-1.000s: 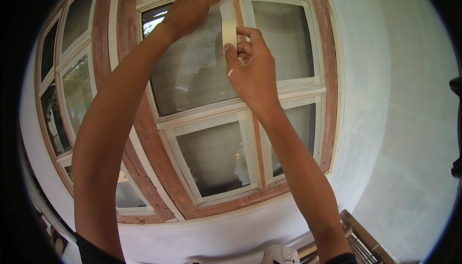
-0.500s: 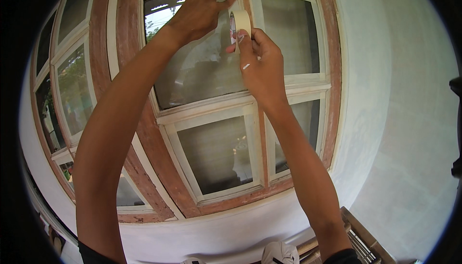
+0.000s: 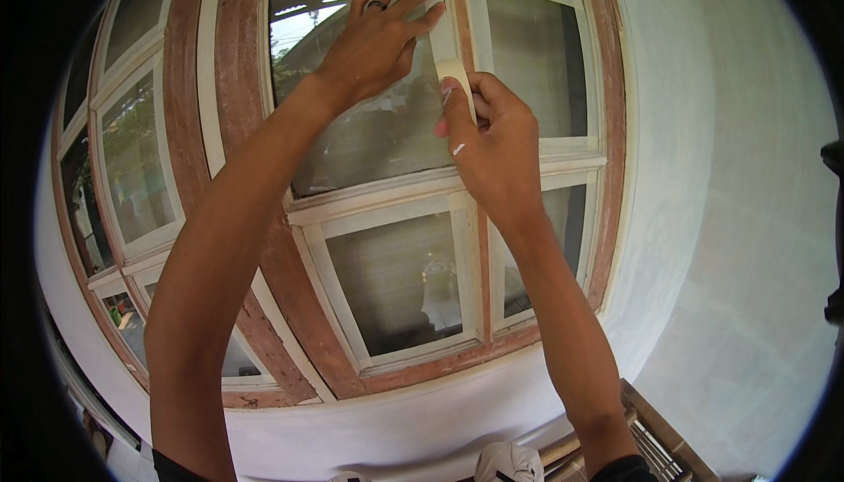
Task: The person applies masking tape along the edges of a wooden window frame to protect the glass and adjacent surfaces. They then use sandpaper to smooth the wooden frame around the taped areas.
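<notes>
Closest to me, two bare forearms reach up from short dark sleeves (image 3: 626, 469), and low on the right a slatted wooden bench (image 3: 673, 438) stands against the pale wall (image 3: 730, 174). Beyond the elbows, the right hand (image 3: 492, 144) is closed around a roll of cream tape (image 3: 454, 71), thumb on the near side and fingers curled behind, with a white smear (image 3: 459, 149) near the base of the thumb. The roll sits upright at the right edge of the big upper-left pane (image 3: 369, 148), at the lower end of a pale strip (image 3: 442, 21) that runs up along that edge to the pane's top corner. Higher and to the left, the left hand (image 3: 374, 51) is spread, holding nothing, a dark ring (image 3: 375, 5) on one finger; its fingertips are beside the strip, though from here I can't tell whether they touch it or the glass. Behind both hands is the window frame (image 3: 321, 333), its timber reddish brown and cream, and the lower-left pane (image 3: 396, 289) is bordered by pale strips. Farther left, a second window (image 3: 136, 161) of similar make mirrors greenery in its glass.
</notes>
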Available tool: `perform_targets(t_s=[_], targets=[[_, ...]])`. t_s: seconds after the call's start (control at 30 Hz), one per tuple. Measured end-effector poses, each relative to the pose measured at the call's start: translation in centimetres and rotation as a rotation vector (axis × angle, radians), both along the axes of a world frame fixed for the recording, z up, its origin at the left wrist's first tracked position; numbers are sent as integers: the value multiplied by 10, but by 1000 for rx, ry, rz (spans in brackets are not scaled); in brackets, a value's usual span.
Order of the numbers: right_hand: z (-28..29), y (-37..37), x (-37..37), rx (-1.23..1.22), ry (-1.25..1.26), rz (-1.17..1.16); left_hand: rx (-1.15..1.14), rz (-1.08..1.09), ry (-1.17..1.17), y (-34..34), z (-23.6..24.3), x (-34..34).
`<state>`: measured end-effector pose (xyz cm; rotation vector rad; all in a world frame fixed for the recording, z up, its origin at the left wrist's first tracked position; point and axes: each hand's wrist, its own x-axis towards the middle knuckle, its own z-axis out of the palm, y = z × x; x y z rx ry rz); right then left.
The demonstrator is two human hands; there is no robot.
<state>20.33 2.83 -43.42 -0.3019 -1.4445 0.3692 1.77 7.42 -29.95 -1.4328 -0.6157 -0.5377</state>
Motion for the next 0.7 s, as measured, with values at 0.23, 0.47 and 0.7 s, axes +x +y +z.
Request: perform_targets(t_s=[0.23,0.47,0.7], targets=[[4,-11,3,78,57,150,-19,-178,-100,2,6,8],[9,-23,6,90,80,175,55,-178,-147,1,6,18],[6,-20,9,140,49,104,101,-263,-151,5,4,20]])
